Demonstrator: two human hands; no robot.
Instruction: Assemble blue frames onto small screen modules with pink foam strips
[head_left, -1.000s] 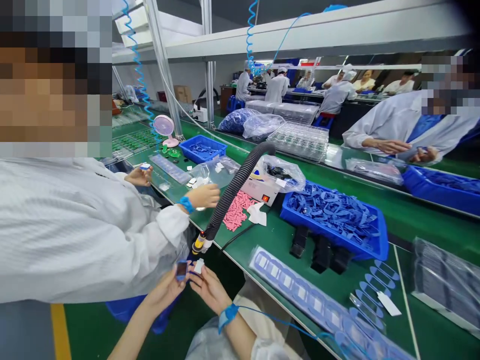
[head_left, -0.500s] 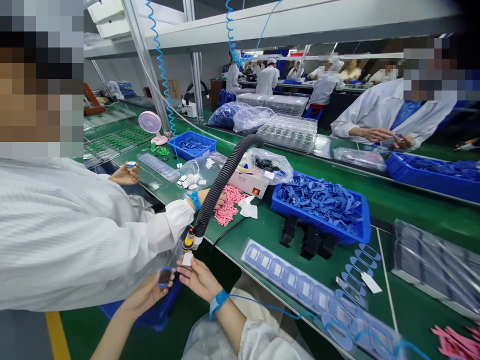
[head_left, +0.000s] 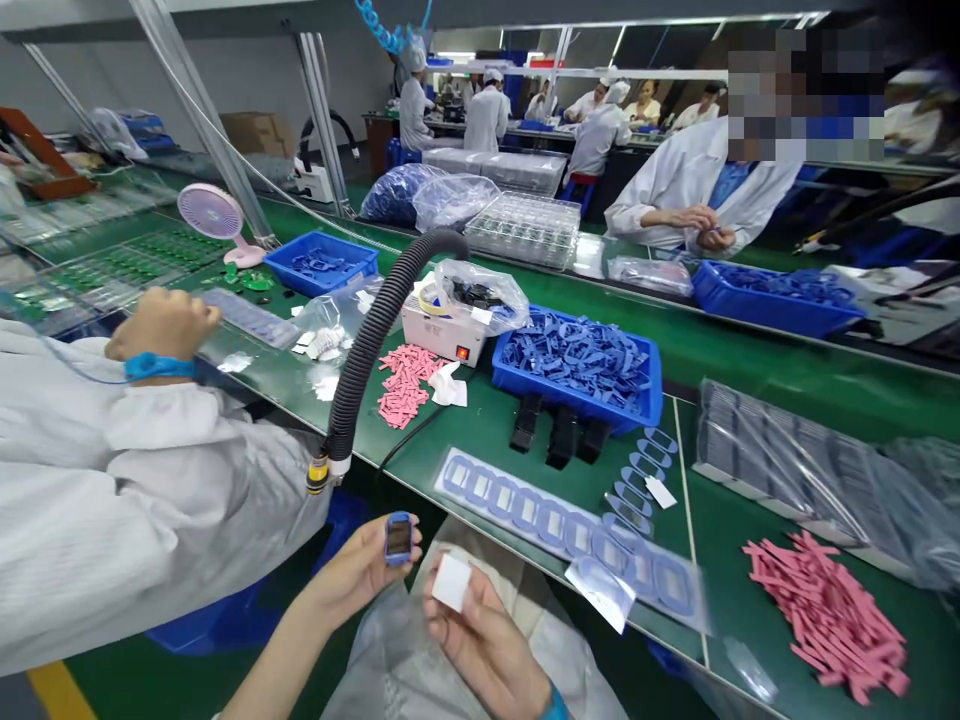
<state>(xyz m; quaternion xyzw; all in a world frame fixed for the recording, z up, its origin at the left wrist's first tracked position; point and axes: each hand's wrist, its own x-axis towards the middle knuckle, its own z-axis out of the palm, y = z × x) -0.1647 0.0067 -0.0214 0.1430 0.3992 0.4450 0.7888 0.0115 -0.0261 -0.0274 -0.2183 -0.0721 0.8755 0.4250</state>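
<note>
Low at the frame's centre, just under the hose nozzle (head_left: 319, 475), I pinch the small blue-framed part (head_left: 398, 538) in my left hand (head_left: 352, 578) and a white square pad (head_left: 452, 582) in my right hand (head_left: 480, 640), and I judge edge-only grips best, faces untouched

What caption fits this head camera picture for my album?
The left hand pinches a small blue part, right hand a white square, before a green workbench with a blue bin.

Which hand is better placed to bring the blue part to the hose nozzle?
Left, likely. The left hand holds the blue part close under the hose nozzle; the right hand is busy with a white square, farther away.
</note>
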